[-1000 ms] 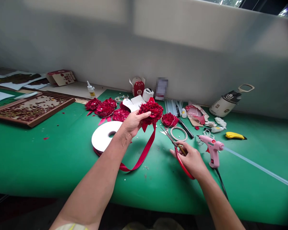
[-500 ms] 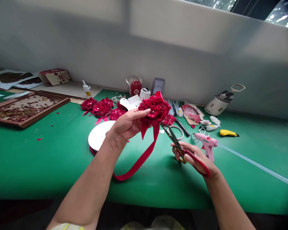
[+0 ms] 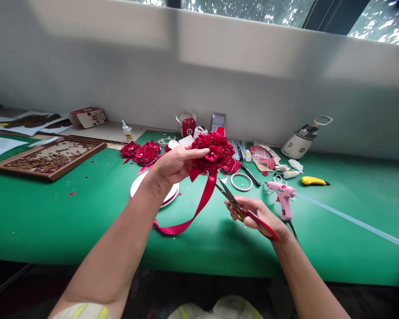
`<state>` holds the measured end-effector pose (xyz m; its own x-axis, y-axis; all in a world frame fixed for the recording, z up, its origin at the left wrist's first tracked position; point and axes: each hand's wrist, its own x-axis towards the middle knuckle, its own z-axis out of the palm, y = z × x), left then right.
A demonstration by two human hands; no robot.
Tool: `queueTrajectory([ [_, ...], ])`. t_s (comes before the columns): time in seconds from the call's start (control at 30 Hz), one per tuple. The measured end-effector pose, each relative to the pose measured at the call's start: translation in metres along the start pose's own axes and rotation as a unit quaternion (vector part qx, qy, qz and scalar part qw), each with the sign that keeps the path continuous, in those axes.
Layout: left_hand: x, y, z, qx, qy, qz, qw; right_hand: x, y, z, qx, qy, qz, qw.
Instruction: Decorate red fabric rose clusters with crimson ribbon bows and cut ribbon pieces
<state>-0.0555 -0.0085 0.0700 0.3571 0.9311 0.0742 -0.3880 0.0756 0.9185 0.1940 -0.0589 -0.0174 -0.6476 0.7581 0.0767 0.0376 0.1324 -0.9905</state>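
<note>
Green tabletop [image 3: 96,212] lies before one grey wall [image 3: 119,84]. The left hand [image 3: 174,166] has its fingers closed on one red flower [image 3: 213,152], raised above the tabletop, with one red ribbon [image 3: 199,212] hanging below. The right hand [image 3: 254,212] curls its fingers around one pair of scissors [image 3: 234,203], two blades parted near the ribbon. Behind are at least three other flowers [image 3: 146,153]. The left forearm partly hides one white spool [image 3: 138,184].

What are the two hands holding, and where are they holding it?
The left hand grips a red ribbon flower by its left side, thumb on the front. The right hand holds scissors by the handles.
</note>
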Motion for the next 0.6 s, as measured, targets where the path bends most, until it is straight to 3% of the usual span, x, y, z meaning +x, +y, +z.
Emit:
queueTrajectory([
  [0.2,-0.011,0.008,0.001,0.023,0.022,0.032,0.999,0.002,0.010,0.009,0.062,-0.026,-0.039,0.997],
  [0.6,-0.021,0.002,0.006,0.018,0.061,0.068,0.996,0.000,0.013,0.032,0.065,0.037,-0.013,0.997],
])
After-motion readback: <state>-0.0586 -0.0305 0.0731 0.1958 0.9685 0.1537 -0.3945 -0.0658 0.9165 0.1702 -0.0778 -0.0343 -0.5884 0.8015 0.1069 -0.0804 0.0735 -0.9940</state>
